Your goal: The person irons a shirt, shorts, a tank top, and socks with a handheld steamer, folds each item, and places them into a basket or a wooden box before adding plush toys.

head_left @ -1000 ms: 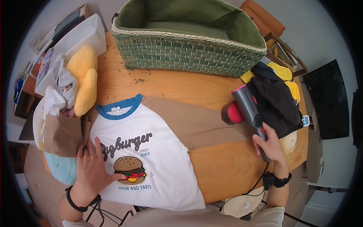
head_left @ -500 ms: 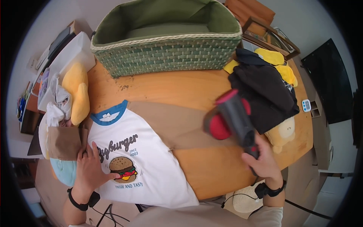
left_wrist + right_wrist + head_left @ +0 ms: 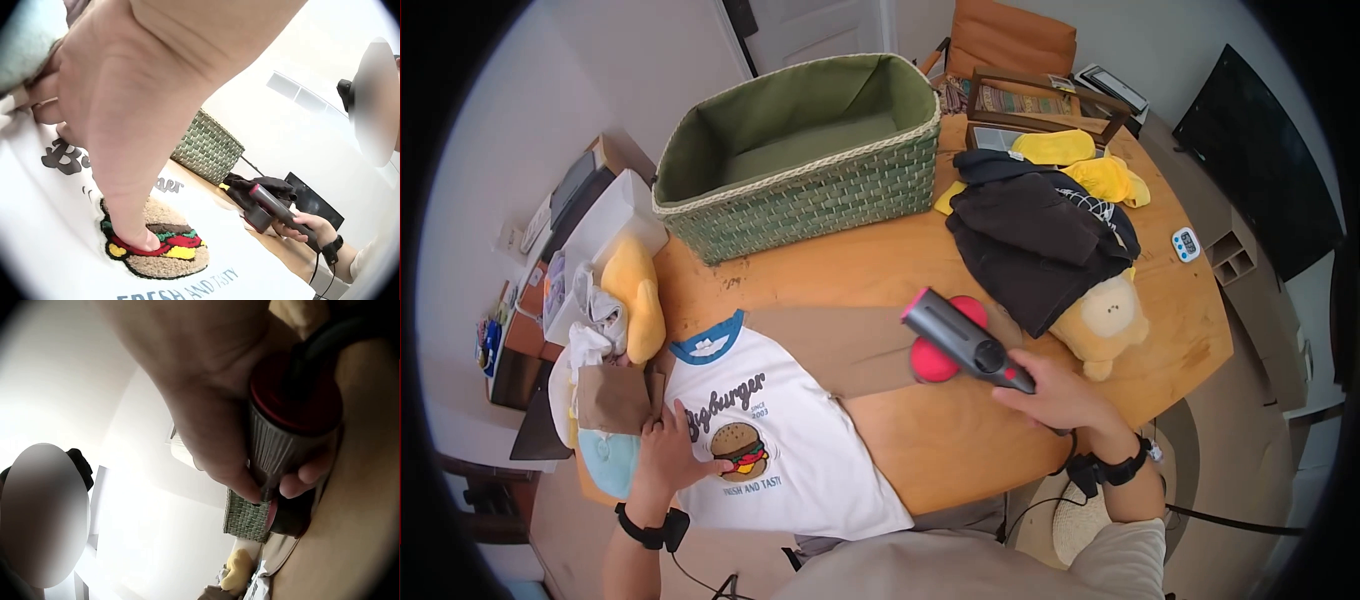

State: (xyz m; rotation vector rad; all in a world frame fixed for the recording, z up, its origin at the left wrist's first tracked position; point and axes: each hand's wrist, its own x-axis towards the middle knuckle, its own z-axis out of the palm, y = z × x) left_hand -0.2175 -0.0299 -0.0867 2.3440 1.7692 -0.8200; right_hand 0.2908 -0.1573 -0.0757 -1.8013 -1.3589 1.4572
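A white T-shirt (image 3: 790,480) with a blue collar, tan sleeves and a fuzzy burger patch (image 3: 740,452) lies spread on the wooden table. My left hand (image 3: 672,455) rests on its left side, fingers spread toward the chest lettering; in the left wrist view the thumb lies across the burger. My right hand (image 3: 1055,390) grips the handle of a corded grey-and-pink handheld garment steamer (image 3: 960,340). The steamer overlaps the outer part of the right tan sleeve (image 3: 830,345). In the right wrist view, thumb and fingers wrap the ribbed handle (image 3: 278,447); the cord leaves its red end.
Behind the shirt stands a green woven basket (image 3: 820,205). Dark clothes (image 3: 1030,235) and a tan plush toy (image 3: 1105,320) lie right, near a small timer (image 3: 1186,244). At left are a yellow plush (image 3: 638,305), a light-blue one (image 3: 608,462) and a white bin (image 3: 615,220).
My right hand has moved the steamer leftward along the sleeve, toward the shirt's body. The left hand stays on the shirt. The head view has shifted, showing more of the room.
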